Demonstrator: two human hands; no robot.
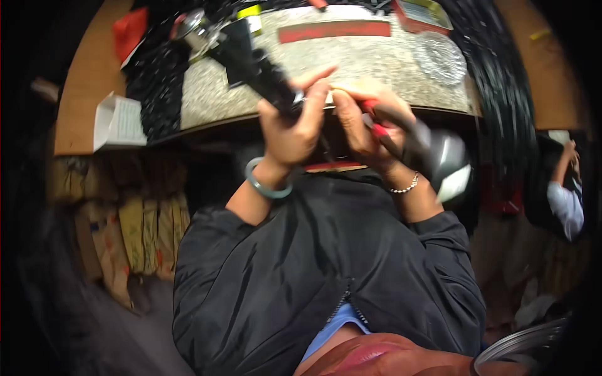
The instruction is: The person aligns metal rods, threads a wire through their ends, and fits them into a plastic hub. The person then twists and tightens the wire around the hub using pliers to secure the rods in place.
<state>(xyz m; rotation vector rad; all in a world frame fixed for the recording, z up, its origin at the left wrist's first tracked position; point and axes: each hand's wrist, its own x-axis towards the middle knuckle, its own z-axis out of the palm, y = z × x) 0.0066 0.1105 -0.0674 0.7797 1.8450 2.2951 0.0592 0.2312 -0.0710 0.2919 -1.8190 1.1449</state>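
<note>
My left hand (290, 136) is closed around a long black part (256, 70) that slants up and left over the bench; its exact kind is blurred. My right hand (359, 133) has its fingers wrapped round a hand tool with red and black handles (396, 120), whose far end is smeared by motion. Thumb and fingertips of both hands come close together at the bench's front edge. Anything small pinched between them is too blurred to make out.
A red strip (333, 30), a clear ridged dish (441, 58) and a red-sided box (426, 17) lie on the speckled board (210, 103). Dark glossy bundles (162, 94) flank it, near a white carton (119, 123). Another person's arm (562, 182) shows far right.
</note>
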